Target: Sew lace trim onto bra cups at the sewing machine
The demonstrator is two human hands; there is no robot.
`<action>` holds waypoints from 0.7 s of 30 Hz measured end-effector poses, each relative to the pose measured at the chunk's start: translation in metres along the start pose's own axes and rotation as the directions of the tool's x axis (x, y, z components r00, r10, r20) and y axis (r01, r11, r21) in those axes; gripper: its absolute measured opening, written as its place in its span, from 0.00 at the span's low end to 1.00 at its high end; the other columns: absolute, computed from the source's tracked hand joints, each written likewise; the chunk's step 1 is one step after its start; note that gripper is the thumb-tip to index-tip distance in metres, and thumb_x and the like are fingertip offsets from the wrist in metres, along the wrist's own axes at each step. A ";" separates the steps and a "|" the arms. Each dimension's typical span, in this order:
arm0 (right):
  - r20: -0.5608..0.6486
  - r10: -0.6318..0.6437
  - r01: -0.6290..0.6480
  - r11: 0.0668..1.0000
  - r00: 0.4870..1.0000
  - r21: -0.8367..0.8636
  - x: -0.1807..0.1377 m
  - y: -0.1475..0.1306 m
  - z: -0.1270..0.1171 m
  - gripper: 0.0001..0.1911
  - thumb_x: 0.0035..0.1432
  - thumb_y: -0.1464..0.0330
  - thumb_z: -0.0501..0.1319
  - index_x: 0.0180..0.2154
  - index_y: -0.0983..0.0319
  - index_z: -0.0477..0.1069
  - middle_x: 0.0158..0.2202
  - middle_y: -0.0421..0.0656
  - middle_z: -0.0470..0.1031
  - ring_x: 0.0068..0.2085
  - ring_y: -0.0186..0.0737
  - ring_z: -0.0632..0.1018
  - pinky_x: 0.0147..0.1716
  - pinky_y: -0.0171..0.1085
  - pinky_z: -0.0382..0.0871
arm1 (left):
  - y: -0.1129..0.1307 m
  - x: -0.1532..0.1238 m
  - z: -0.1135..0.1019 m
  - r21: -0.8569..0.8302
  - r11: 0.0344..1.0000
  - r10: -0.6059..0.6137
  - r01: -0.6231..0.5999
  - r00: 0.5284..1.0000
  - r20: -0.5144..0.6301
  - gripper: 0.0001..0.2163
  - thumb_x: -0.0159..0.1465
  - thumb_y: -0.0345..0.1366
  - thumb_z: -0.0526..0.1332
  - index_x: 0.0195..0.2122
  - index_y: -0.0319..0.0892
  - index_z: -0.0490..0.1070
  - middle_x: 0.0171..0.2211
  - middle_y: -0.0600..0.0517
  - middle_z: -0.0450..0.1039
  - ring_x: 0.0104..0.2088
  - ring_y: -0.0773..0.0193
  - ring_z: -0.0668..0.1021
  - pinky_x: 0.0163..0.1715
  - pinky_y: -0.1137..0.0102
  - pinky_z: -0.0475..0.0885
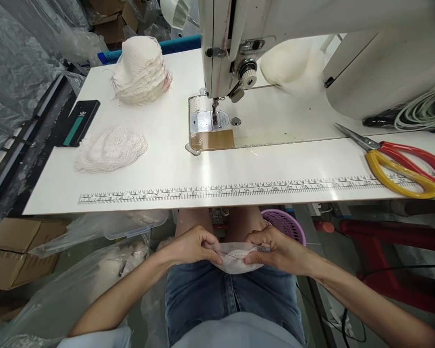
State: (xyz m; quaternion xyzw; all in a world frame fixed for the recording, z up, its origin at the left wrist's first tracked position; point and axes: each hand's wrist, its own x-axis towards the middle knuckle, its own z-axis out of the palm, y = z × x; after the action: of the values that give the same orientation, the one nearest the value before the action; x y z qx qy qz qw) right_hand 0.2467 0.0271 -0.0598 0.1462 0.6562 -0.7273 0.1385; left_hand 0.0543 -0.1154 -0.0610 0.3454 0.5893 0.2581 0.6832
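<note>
Over my lap, a white piece of sheer fabric with a lacy strip [235,263] is stretched between both hands. My left hand [197,245] pinches its left end between thumb and fingers. At the other end, my right hand [270,249] is closed on the fabric, thumb on top. The piece hangs below the table's front edge. On the table above lie a flat lacy white piece [110,149] and a stack of cream cup-shaped fabric pieces [141,70]. The sewing machine's needle and presser foot [215,113] stand over the needle plate with no fabric beneath.
Scissors with red and yellow handles [402,162] lie at the table's right. A ruler strip [235,191] runs along the front edge. A dark phone-like object [80,123] lies left, cream material [286,63] behind the machine head. Below are a purple basket [284,224] and a cardboard box [18,246].
</note>
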 end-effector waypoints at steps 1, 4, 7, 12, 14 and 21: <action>0.017 0.003 -0.003 1.000 1.000 0.013 0.000 0.000 0.000 0.10 0.55 0.63 0.62 0.32 0.64 0.74 0.27 0.39 0.73 0.29 0.34 0.72 0.26 0.30 0.61 | 0.000 0.000 -0.001 0.003 1.000 0.002 -0.002 1.000 0.003 0.08 0.49 0.38 0.68 0.25 0.38 0.77 0.21 0.55 0.73 0.23 0.72 0.69 0.22 0.78 0.60; 0.054 0.003 -0.006 0.998 0.999 0.059 0.001 -0.001 -0.002 0.10 0.56 0.64 0.61 0.32 0.64 0.75 0.28 0.40 0.73 0.30 0.33 0.72 0.28 0.30 0.61 | -0.001 0.000 -0.003 0.001 1.000 0.010 -0.010 1.000 0.008 0.08 0.49 0.38 0.69 0.26 0.38 0.77 0.23 0.55 0.74 0.24 0.71 0.69 0.24 0.78 0.61; 0.078 -0.004 -0.003 0.996 0.997 0.086 0.002 -0.001 -0.002 0.09 0.55 0.64 0.61 0.33 0.64 0.75 0.28 0.40 0.73 0.31 0.33 0.72 0.29 0.30 0.62 | -0.002 0.000 -0.004 0.010 1.000 0.022 -0.023 1.000 0.015 0.08 0.49 0.38 0.69 0.26 0.38 0.77 0.23 0.54 0.74 0.25 0.70 0.70 0.24 0.78 0.62; 0.054 0.024 -0.029 0.994 0.998 0.102 0.003 -0.003 -0.002 0.11 0.54 0.63 0.63 0.33 0.65 0.74 0.29 0.41 0.74 0.32 0.35 0.72 0.31 0.31 0.63 | -0.002 -0.002 -0.006 0.003 0.999 0.047 -0.047 0.998 0.050 0.09 0.49 0.38 0.69 0.26 0.38 0.77 0.23 0.54 0.74 0.25 0.70 0.71 0.26 0.77 0.63; 0.063 0.022 -0.027 0.997 0.998 0.078 0.003 -0.004 -0.001 0.12 0.55 0.62 0.61 0.34 0.65 0.74 0.30 0.41 0.73 0.32 0.35 0.72 0.31 0.31 0.62 | 0.001 -0.003 -0.007 0.015 0.998 0.064 -0.066 0.994 0.084 0.10 0.49 0.39 0.69 0.28 0.38 0.78 0.25 0.53 0.74 0.27 0.68 0.72 0.28 0.77 0.63; 0.016 0.035 -0.031 0.985 0.999 -0.168 0.005 -0.008 0.009 0.15 0.58 0.59 0.57 0.30 0.64 0.71 0.25 0.39 0.69 0.27 0.33 0.67 0.26 0.31 0.57 | 0.016 0.002 0.007 0.078 0.991 0.103 -0.106 0.994 0.039 0.15 0.47 0.45 0.69 0.27 0.36 0.76 0.17 0.59 0.60 0.21 0.74 0.59 0.19 0.76 0.51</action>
State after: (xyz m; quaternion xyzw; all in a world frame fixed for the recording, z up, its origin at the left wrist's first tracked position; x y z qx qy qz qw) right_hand 0.2393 0.0190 -0.0538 0.1380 0.7111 -0.6685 0.1685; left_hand 0.0628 -0.1049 -0.0494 0.4072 0.5682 0.2638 0.6646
